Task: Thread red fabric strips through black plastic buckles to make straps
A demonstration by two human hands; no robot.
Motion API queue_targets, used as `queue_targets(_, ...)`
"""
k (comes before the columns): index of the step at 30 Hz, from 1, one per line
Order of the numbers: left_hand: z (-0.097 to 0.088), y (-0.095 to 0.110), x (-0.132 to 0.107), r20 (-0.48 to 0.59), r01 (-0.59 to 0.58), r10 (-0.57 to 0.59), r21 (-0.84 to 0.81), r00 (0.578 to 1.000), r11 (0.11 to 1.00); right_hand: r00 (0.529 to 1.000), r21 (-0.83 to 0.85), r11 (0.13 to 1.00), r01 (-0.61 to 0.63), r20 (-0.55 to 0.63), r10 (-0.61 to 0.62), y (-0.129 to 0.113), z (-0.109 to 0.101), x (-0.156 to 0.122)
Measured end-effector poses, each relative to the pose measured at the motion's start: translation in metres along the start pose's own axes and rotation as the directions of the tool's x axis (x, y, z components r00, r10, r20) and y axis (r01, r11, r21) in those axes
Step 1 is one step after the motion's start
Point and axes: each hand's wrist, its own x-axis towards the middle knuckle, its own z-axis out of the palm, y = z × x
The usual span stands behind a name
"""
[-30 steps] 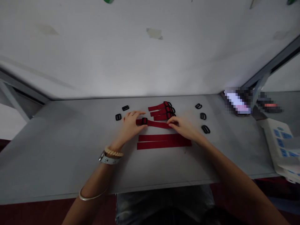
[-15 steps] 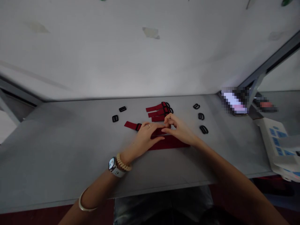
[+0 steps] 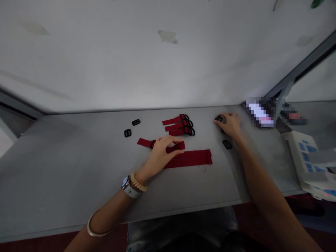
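My left hand (image 3: 160, 152) pinches a short red webbing strap (image 3: 179, 145), with a black slider buckle (image 3: 153, 144) threaded near its left end. Below it lie wider red strips (image 3: 195, 158), partly covered by that hand. At the right, my right hand (image 3: 231, 124) has its thumb and fingers closed on a black D-shaped ring buckle (image 3: 218, 119). Another ring is mostly hidden under this hand, and one more black ring (image 3: 227, 144) lies nearer me. Behind my left hand rest several finished-looking red straps (image 3: 174, 126) with black buckles and rings.
Two black slider buckles (image 3: 135, 122) lie on the grey table (image 3: 65, 168) at the left. A blurred phone (image 3: 261, 113) leans at the back right. A white machine with blue labels (image 3: 307, 157) stands at the right edge. A pale wall panel (image 3: 118, 63) closes the back.
My right hand has let go of the red strap and moved right to the far black ring. My left hand stays on the strap, whose right end now shows.
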Motion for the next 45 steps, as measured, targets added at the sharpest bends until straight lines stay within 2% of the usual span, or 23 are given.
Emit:
queue_targets(3,-0.003,0.004,0.0,0.007,0.023,-0.023,-0.018,1.0,1.0,0.998,0.043,0.998,0.055,0.022,-0.056,0.002,0.003,0.001)
queue_targets(6,-0.006,0.007,0.0,0.008,0.052,-0.052,-0.038,0.999,0.998,0.999,0.154,0.987,0.037,0.022,-0.041,-0.007,-0.003,0.001)
queue_targets(8,-0.006,0.008,0.001,-0.005,0.058,-0.058,-0.061,0.998,0.996,0.997,0.312,0.949,0.042,0.044,-0.058,-0.021,-0.01,-0.003)
queue_targets(11,-0.006,0.005,0.001,-0.058,0.033,-0.039,-0.096,0.998,0.995,0.981,0.443,0.892,0.093,0.112,-0.158,-0.058,-0.019,-0.018)
queue_targets(13,-0.004,0.002,0.002,-0.09,0.019,-0.029,-0.112,0.996,0.994,0.948,0.541,0.828,0.148,0.161,-0.274,-0.088,-0.025,-0.035)
queue_targets(15,-0.003,0.001,0.001,-0.104,0.019,-0.032,-0.126,0.994,0.992,0.863,0.733,0.652,0.192,0.191,-0.469,-0.116,-0.029,-0.053)
queue_targets(16,-0.003,0.0,0.001,-0.107,0.021,-0.036,-0.134,0.994,0.991,0.838,0.769,0.608,0.196,0.191,-0.511,-0.127,-0.031,-0.061)
queue_targets(19,-0.003,0.001,0.0,-0.121,0.032,-0.051,-0.154,0.991,0.987,0.814,0.786,0.593,0.178,0.222,-0.538,-0.146,-0.034,-0.077)
queue_targets(23,-0.004,0.004,-0.001,-0.142,0.09,-0.113,-0.159,0.983,0.983,0.802,0.818,0.556,0.147,0.23,-0.551,-0.147,-0.031,-0.082)
queue_targets(27,-0.004,0.005,-0.002,-0.168,0.149,-0.184,-0.199,0.969,0.969,0.817,0.846,0.526,0.088,0.241,-0.524,-0.147,-0.025,-0.083)
queue_targets(30,-0.004,0.004,-0.003,-0.168,0.167,-0.211,-0.246,0.963,0.955,0.827,0.878,0.479,-0.021,0.285,-0.485,-0.148,-0.021,-0.085)
queue_targets(34,-0.005,0.003,-0.004,-0.163,0.161,-0.206,-0.253,0.965,0.954,0.811,0.885,0.431,-0.175,0.378,-0.447,-0.146,-0.017,-0.084)
queue_targets(36,-0.005,0.004,-0.004,-0.167,0.15,-0.195,-0.249,0.966,0.957,0.817,0.889,0.425,-0.169,0.367,-0.444,-0.145,-0.017,-0.083)
queue_targets(38,-0.006,0.004,-0.004,-0.172,0.136,-0.18,-0.241,0.969,0.961,0.833,0.895,0.434,-0.103,0.316,-0.455,-0.145,-0.019,-0.083)
queue_targets(41,-0.008,0.006,-0.003,-0.192,0.118,-0.158,-0.204,0.969,0.972,0.83,0.873,0.487,0.004,0.269,-0.489,-0.148,-0.024,-0.083)
queue_targets(43,-0.01,0.007,-0.003,-0.192,0.116,-0.152,-0.185,0.97,0.976,0.836,0.847,0.531,0.013,0.282,-0.471,-0.15,-0.027,-0.085)
queue_targets(45,-0.01,0.008,-0.003,-0.171,0.116,-0.146,-0.178,0.974,0.977,0.847,0.845,0.535,-0.026,0.303,-0.437,-0.151,-0.027,-0.086)
